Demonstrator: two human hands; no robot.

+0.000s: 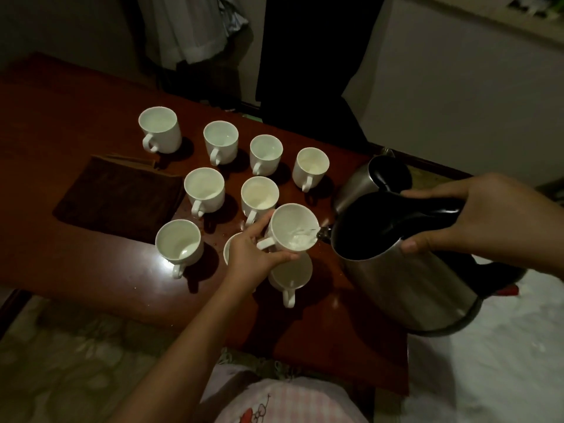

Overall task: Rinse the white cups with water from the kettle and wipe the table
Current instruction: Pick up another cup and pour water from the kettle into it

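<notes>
Now tilted cup (293, 230) in left hand (254, 254).

A second steel kettle (363, 181) with a black lid stands at the far right. Light curtains (195, 29) hang behind, beside a dark doorway or panel (308, 56), hard to tell which. Pale patterned floor (76, 346) lies below left.
</notes>
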